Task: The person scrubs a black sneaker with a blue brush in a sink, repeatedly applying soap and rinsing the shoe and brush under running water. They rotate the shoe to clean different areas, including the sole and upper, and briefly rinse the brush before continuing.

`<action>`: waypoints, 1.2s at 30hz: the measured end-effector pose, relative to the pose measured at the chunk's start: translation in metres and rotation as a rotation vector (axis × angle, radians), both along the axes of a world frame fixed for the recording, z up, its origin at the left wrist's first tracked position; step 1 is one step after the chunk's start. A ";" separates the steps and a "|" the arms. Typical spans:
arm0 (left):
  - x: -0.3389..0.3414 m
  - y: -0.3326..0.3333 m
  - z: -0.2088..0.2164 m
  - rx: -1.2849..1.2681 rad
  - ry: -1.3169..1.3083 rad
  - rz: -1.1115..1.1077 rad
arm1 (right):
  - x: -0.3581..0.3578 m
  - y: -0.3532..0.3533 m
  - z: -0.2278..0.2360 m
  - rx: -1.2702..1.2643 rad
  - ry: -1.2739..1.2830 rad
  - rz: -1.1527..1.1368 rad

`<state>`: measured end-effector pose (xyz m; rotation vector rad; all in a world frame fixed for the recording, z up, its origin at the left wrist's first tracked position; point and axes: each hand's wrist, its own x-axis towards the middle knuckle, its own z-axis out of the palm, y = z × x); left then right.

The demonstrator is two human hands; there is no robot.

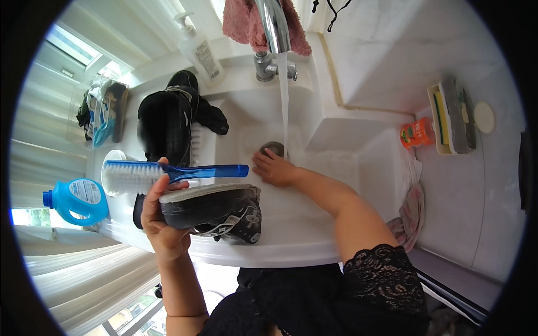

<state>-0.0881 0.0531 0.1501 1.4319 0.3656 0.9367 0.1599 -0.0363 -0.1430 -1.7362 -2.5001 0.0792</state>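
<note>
Black shoe [210, 210], sole up: front-left of faucet [273, 28]; likely light, pliable, slippery if wet; best held by sole edges. Left hand [163, 224]: gripping shoe and blue brush [190, 173]. Right hand [276, 169]: fingers loosely spread, at drain [273, 147] below faucet.

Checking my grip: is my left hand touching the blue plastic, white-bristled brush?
Touching: the head view shows the left hand gripping the brush where handle meets bristles.

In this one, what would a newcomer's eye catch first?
Most likely the blue-handled scrub brush and the upturned black shoe, both held in the left hand near the sink's front edge. Next, the water stream falling from the chrome faucet beside the right hand at the drain. The bright blue jug at far left also stands out.
</note>
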 end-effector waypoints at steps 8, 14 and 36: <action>0.003 -0.001 0.000 -0.033 0.001 0.010 | -0.009 -0.026 -0.011 0.071 0.093 -0.410; 0.004 0.000 -0.005 -0.012 0.024 0.025 | -0.001 -0.015 -0.031 -0.063 0.499 -0.513; 0.007 -0.005 -0.009 -0.090 0.026 -0.004 | -0.039 -0.013 0.052 -0.534 0.111 -0.588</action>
